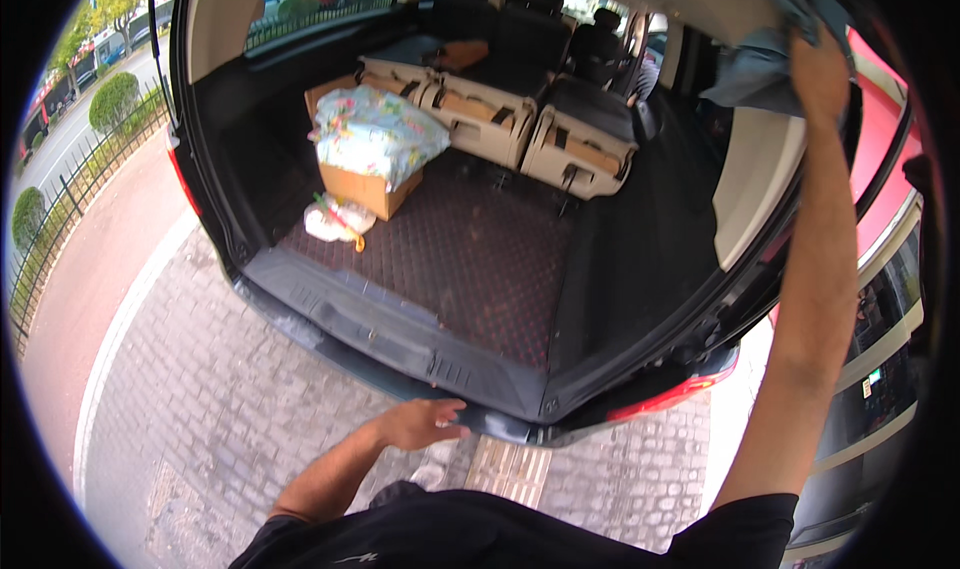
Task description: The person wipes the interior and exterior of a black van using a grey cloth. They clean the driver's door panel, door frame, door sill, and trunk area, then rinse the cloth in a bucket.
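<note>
My right hand (821, 78) is raised at the upper right and grips a grey-blue cloth (761, 70) by the rear opening's upper right side. Low in front of me, my left hand (424, 423) hangs beside the rear bumper (322, 344), fingers apart and holding nothing. Before me lies the open cargo area of a vehicle, with a quilted dark mat (480, 261) on its floor. On the left of the mat stands a cardboard box (367, 190), covered by a floral cloth (375, 130). Beside the box a brush-like tool with a yellow tip (349, 228) lies on a crumpled white bag (319, 224).
Folded rear seats (577, 149) stand behind the mat, with a brown item (461, 55) on top. A person in striped clothing (646, 80) is partly visible at the far side door. Brick paving (262, 389) lies below the bumper; a metal fence (75, 201) runs at the left.
</note>
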Demonstrator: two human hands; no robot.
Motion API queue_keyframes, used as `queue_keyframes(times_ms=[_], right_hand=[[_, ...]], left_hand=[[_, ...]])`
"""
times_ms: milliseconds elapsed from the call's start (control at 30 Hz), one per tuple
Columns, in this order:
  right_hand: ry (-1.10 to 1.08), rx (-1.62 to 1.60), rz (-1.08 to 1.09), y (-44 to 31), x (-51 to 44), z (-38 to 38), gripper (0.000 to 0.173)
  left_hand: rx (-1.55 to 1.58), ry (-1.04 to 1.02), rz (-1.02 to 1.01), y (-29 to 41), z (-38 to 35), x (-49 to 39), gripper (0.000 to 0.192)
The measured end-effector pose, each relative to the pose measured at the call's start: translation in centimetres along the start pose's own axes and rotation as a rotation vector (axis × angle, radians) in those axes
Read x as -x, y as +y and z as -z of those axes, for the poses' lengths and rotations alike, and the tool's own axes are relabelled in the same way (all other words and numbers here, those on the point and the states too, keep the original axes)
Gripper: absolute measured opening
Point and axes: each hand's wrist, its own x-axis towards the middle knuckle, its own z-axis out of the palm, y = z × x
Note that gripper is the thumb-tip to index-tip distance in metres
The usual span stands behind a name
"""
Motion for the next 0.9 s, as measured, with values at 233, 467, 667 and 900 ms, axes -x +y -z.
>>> queue_keyframes(times_ms=[233,467,667,900], right_hand=[[-0.216,-0.362,-0.345,5.6,25.3,9.0,0.048],[-0.821,-1.105,-1.971,6.4,68.2,35.6,0.032],[0.283,-0.149,-2.569,14.5,84.0,67.0,0.022],[0.355,-0.304,-2.166,22.0,75.5,83.3,0.031]], left_hand=[[0.042,0.071,0.226,-4.6,-5.2,-1.4,0.073],[-0.198,-0.158,0.01,2.4,-13.6,-7.3,0.071],[-0.294,-0.441,-0.072,9.8,-28.8,-8.5,0.069],[-0.281,-0.908,-0.334,20.2,-58.8,-2.9,0.075]])
